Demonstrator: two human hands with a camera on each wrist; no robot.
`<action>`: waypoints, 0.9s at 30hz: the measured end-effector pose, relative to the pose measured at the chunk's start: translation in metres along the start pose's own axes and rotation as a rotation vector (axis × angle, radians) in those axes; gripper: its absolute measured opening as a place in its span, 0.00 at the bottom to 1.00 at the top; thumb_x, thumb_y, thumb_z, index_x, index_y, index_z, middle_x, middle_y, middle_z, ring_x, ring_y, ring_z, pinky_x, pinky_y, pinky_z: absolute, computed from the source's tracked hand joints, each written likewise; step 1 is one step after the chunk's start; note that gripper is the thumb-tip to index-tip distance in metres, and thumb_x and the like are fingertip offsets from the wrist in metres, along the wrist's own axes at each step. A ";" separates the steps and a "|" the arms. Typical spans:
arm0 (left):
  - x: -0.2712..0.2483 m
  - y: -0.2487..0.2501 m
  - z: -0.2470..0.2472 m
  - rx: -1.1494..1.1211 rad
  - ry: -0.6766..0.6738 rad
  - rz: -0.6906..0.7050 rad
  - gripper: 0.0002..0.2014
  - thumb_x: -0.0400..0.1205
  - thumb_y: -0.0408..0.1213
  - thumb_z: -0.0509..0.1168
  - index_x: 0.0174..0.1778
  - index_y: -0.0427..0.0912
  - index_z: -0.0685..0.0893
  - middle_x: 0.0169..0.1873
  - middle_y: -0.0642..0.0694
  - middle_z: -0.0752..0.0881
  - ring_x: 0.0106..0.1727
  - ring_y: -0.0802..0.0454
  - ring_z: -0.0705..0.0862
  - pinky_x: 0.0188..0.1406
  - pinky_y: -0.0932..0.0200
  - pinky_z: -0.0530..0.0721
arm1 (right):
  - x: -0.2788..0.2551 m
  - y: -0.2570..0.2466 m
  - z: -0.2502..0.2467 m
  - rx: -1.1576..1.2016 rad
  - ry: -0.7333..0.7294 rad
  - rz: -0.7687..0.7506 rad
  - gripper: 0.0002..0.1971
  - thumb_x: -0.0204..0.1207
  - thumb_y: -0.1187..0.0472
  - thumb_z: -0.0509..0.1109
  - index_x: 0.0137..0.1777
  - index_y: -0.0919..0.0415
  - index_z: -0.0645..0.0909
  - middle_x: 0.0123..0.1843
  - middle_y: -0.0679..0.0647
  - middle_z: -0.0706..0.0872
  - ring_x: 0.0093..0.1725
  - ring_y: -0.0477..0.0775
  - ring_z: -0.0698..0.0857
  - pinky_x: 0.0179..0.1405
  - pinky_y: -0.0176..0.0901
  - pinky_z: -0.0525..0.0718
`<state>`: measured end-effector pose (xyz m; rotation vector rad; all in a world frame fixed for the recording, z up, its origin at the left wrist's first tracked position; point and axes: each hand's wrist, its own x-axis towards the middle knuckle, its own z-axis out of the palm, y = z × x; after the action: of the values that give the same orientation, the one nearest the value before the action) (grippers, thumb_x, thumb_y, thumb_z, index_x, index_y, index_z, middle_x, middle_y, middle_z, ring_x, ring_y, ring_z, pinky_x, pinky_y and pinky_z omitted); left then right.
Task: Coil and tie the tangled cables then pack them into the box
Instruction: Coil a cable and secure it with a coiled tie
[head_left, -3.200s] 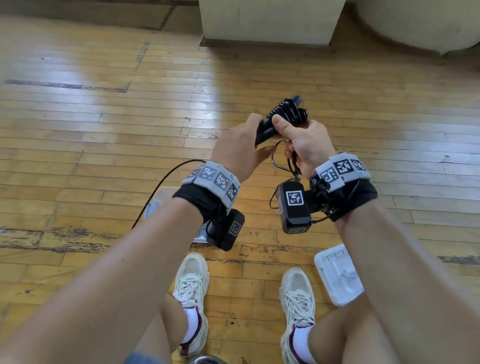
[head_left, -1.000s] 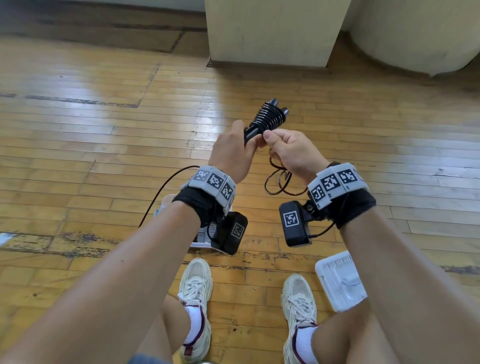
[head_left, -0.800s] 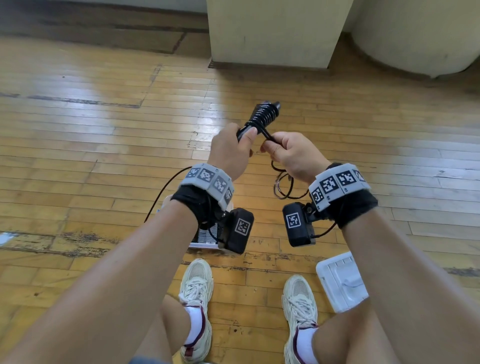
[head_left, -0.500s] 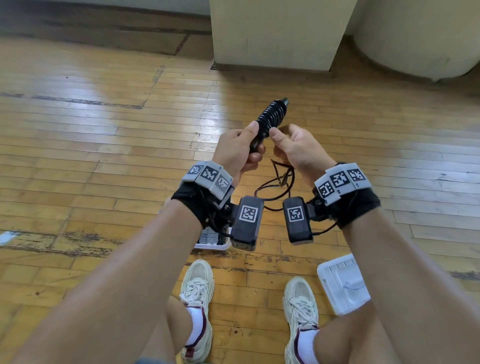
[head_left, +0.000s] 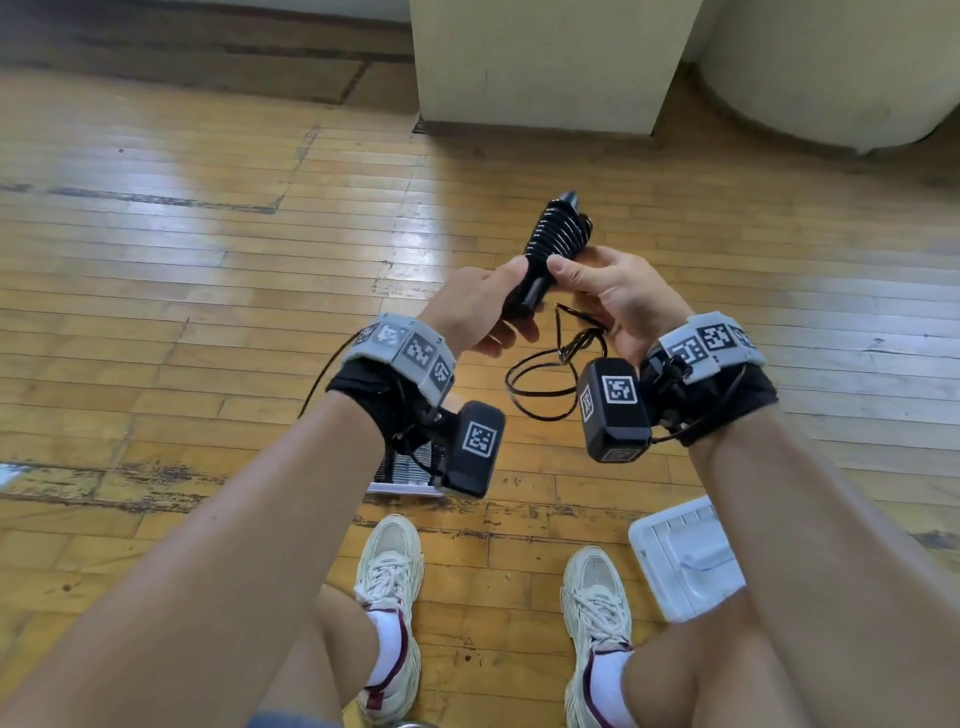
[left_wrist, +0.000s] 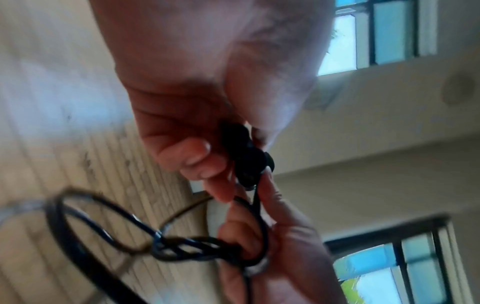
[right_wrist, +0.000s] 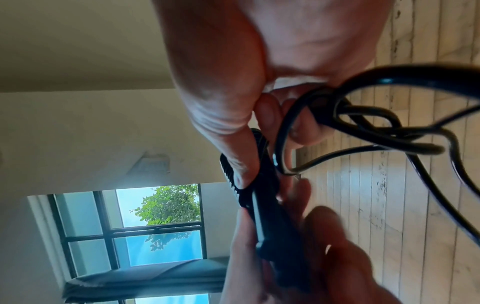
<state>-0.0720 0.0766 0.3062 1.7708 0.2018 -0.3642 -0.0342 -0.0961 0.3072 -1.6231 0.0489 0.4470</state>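
Note:
A black cable bundle (head_left: 556, 244), wound round with tight turns of its own cord, stands tilted above the floor between my hands. My left hand (head_left: 467, 306) grips its bare lower end. My right hand (head_left: 613, 291) pinches the bundle just below the turns, and the loose cable tail (head_left: 540, 379) hangs from it in tangled loops. In the left wrist view my left hand's fingers (left_wrist: 197, 158) curl round the bundle's end (left_wrist: 249, 162). In the right wrist view my right thumb (right_wrist: 241, 164) presses on the bundle (right_wrist: 267, 205), with the tail's loops (right_wrist: 389, 127) beside it.
A white slatted box (head_left: 405, 467) sits on the wooden floor, mostly hidden under my left wrist. A white lid (head_left: 685, 556) lies by my right knee. My feet are below. A pale pillar base (head_left: 545, 62) stands ahead.
The band of turns on the bundle has grown longer. The bundle has tilted more upright. In the last half second the loose loops swung under my right hand and my left wrist dropped slightly.

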 end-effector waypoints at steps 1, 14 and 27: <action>0.001 -0.001 -0.001 0.100 0.022 0.042 0.24 0.91 0.48 0.52 0.54 0.34 0.86 0.41 0.37 0.91 0.31 0.50 0.82 0.29 0.58 0.81 | -0.002 -0.002 -0.002 -0.032 -0.012 0.007 0.19 0.78 0.54 0.75 0.66 0.62 0.82 0.55 0.59 0.92 0.48 0.55 0.79 0.50 0.50 0.73; 0.012 -0.027 -0.020 0.850 0.132 0.810 0.21 0.78 0.52 0.69 0.62 0.44 0.84 0.55 0.47 0.86 0.56 0.49 0.83 0.57 0.51 0.81 | 0.001 -0.012 -0.017 -0.279 -0.431 0.155 0.26 0.72 0.41 0.76 0.62 0.60 0.83 0.51 0.58 0.89 0.42 0.51 0.84 0.39 0.40 0.82; -0.004 -0.017 -0.007 0.249 0.088 0.432 0.16 0.81 0.45 0.74 0.56 0.37 0.82 0.40 0.42 0.91 0.39 0.47 0.92 0.37 0.42 0.91 | -0.009 -0.014 -0.005 -0.147 -0.262 -0.032 0.10 0.87 0.64 0.62 0.56 0.69 0.84 0.37 0.54 0.80 0.29 0.42 0.76 0.29 0.30 0.75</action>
<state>-0.0805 0.0880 0.2934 2.0171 -0.1720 0.0021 -0.0368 -0.1017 0.3233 -1.6930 -0.2108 0.6480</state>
